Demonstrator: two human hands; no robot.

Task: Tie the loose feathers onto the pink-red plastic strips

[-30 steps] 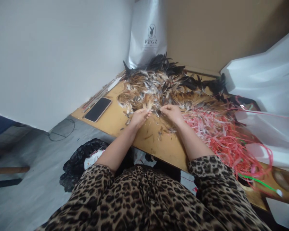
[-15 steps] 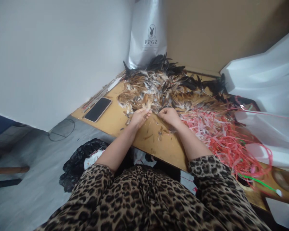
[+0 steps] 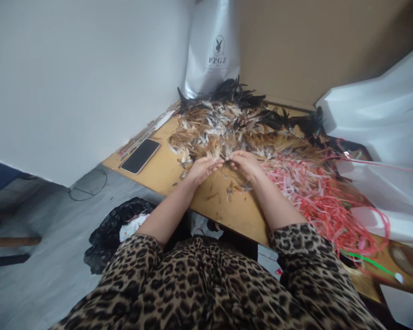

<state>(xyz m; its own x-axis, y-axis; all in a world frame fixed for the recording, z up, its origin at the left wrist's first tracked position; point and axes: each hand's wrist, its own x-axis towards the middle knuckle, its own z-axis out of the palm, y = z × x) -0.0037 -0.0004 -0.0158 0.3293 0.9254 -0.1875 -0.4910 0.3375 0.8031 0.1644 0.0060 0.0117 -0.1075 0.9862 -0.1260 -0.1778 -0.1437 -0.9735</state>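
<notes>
A heap of brown, white and black feathers (image 3: pixel 206 120) covers the back of the wooden table (image 3: pixel 158 172). At its front edge my left hand (image 3: pixel 204 167) is closed in a pinch on a light tan feather (image 3: pixel 214 150). Close beside it, my right hand (image 3: pixel 245 164) pinches a small pale feather (image 3: pixel 228 149) between thumb and fingers. The two sets of fingertips nearly meet over the table. Loose feather bits (image 3: pixel 230 189) lie scattered below the hands.
A tangle of red and pink ribbon strips (image 3: pixel 316 197) lies to the right, with a green strip (image 3: pixel 371 261). A phone (image 3: pixel 141 156) rests at left. A white printed bag (image 3: pixel 211 55) stands behind; white plastic sheeting (image 3: pixel 382 105) is at right. A black bag (image 3: pixel 110 233) sits below.
My right hand has turned and moved slightly left, so a small pale feather now shows at its fingertips. My left hand has shifted a little right, bringing both hands closer together.
</notes>
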